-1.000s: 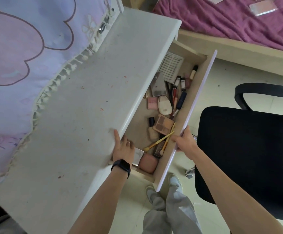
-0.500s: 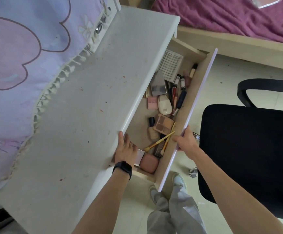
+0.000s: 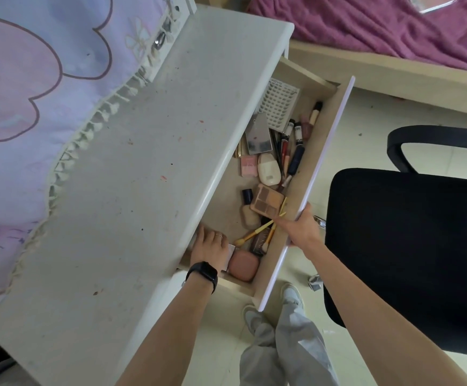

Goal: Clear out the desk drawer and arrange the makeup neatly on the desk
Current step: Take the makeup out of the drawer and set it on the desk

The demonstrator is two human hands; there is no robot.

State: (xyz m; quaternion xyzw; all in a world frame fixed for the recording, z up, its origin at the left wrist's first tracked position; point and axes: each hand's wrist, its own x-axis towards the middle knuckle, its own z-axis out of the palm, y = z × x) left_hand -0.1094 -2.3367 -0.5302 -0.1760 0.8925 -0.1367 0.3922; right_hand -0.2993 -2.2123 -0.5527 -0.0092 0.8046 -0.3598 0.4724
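Your right hand [image 3: 302, 227] clamps the front panel of the drawer [image 3: 311, 165], thumb on the outside, fingers curled over the top edge to the inside. The drawer stands pulled out from under the desk [image 3: 143, 162], whose top carries none of the makeup.

Your left hand [image 3: 210, 246], with a black watch [image 3: 202, 275] on the wrist, lies palm down in the drawer's near corner. Its fingertips reach under the desk's edge, so you cannot tell whether they hold anything. It partly covers a silvery flat case [image 3: 230, 253], and a pink round compact [image 3: 243, 266] sits just beside it.

All the makeup lies loose in the drawer:
- Two yellow-handled brushes [image 3: 254, 232] cross between your hands.
- An eyeshadow palette [image 3: 267, 201] lies open-faced in the middle, touching a beige bottle [image 3: 250, 217].
- Farther along come a white oval case [image 3: 269, 172], a small pink box [image 3: 248, 165] and a grey palette [image 3: 258, 135].
- A row of dark tubes [image 3: 296, 157] lies against the front panel.
- A white lash tray [image 3: 279, 105] fills the far end.

A black chair [image 3: 407, 232] stands to your right, and a bed with a purple blanket [image 3: 380, 26] lies beyond the desk.
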